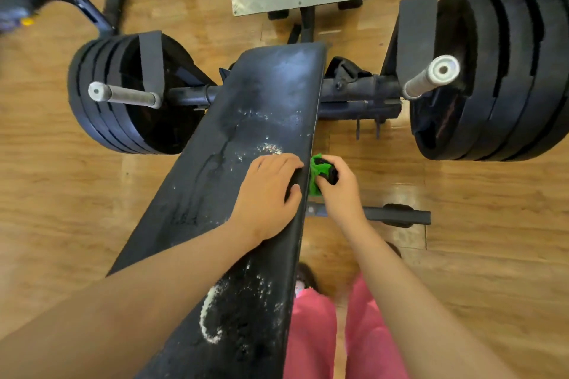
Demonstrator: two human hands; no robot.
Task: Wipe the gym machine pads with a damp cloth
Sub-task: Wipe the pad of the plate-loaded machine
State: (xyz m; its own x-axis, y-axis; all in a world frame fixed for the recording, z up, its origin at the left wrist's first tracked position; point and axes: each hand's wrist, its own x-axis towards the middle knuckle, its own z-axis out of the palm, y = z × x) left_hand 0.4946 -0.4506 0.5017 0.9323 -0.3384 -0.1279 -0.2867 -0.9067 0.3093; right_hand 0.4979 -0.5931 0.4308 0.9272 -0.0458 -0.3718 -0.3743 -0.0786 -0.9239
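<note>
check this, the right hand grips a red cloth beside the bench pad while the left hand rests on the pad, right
Almost: the head view shows the cloth is green, not red. The right hand grips it beside the bench pad while the left hand rests on the pad.

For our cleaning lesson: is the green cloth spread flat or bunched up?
Bunched up: the green cloth is wadded in the right hand, beside the pad.
</note>
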